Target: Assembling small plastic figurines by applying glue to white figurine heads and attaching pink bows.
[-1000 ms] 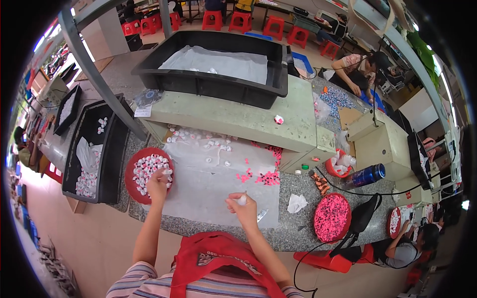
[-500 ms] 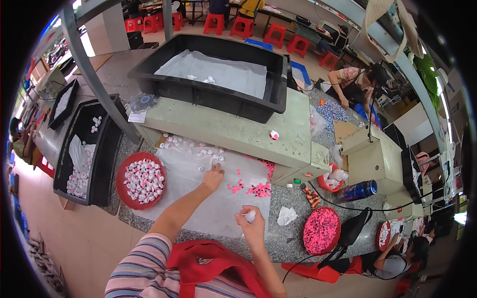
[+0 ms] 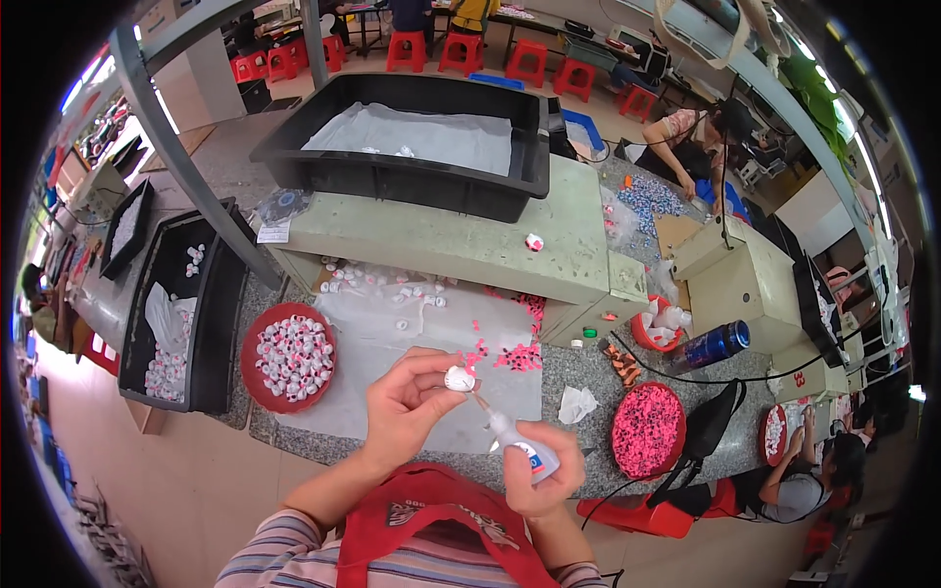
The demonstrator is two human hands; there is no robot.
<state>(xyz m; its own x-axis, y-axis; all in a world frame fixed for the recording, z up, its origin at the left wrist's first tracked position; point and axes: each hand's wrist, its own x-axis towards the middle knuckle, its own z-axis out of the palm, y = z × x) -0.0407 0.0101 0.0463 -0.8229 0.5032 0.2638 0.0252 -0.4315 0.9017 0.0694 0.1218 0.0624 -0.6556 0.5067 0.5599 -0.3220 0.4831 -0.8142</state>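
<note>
Raised over the near edge of the sheet, my left hand (image 3: 397, 404) pinches a small white rounded piece (image 3: 458, 378) between thumb and fingers. My right hand (image 3: 549, 482) is wrapped around a small pale squeeze bottle (image 3: 524, 446), tilted with its thin nozzle pointing up and left. The nozzle tip is close to the white piece; whether they touch I cannot tell. Beneath lies a white sheet (image 3: 372, 367) bearing loose pink pieces (image 3: 518, 357) to the right and several white pieces (image 3: 431, 300) farther back.
Left stands a red bowl (image 3: 252, 378) of white-and-pink pieces, beside a deep black bin (image 3: 218, 338). A black tray (image 3: 392, 186) rests on the pale green metal housing (image 3: 431, 240) ahead. On the right are a red bowl (image 3: 676, 456) of pink pieces, crumpled tissue (image 3: 577, 404) and a blue bottle (image 3: 711, 348).
My left hand has come back from the white pieces on the sheet and now holds one up. The squeeze bottle in my right hand has swung nozzle-first toward it.
</note>
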